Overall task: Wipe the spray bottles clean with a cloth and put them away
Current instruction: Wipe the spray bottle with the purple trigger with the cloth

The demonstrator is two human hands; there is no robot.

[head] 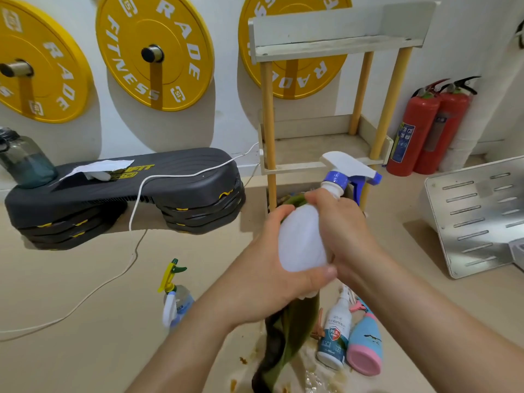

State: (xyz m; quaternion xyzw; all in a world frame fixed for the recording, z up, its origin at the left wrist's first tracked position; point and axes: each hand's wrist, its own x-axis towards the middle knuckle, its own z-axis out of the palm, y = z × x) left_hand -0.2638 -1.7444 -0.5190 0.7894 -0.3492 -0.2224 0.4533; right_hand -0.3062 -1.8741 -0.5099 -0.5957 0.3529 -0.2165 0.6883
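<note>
From the head view, we hold the white spray bottle (302, 239) in front of the shelf (334, 46), its long axis near upright, nozzle pointing right. Our left hand (266, 276) wraps its base; our right hand (337, 222) seemingly presses the green cloth (289, 336) against its side.

cloth (286, 336) btm cut off, water jug (19, 157) partly out
</note>
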